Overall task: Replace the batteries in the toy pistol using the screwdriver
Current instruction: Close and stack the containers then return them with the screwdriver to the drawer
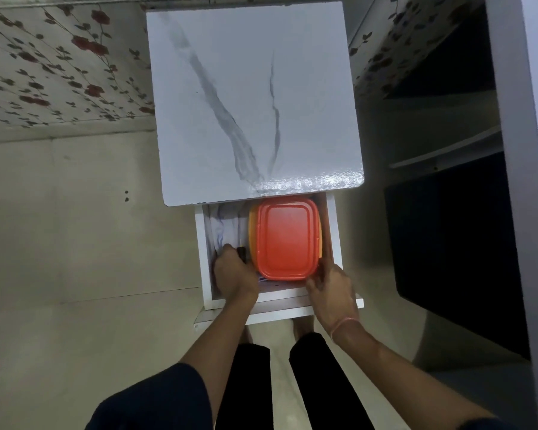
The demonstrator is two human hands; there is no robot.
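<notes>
The left hand [235,274] clasps a dark handle [242,253], likely the screwdriver's, lying near-to-far just left of the orange-lidded container [284,237], which the right hand [333,293] grips.

The room was dim. Light came from above onto the white table top [292,88], and its near edge shone with glare. The orange box [284,237] looked bright. The shelves [441,155] on the right sat in deep shadow. Straight lines bent near the picture's edges. The left hand [235,274] and right hand [333,290] looked a little soft.

The left hand [235,273] mostly hides a dark object [241,253], perhaps a screwdriver.
</notes>
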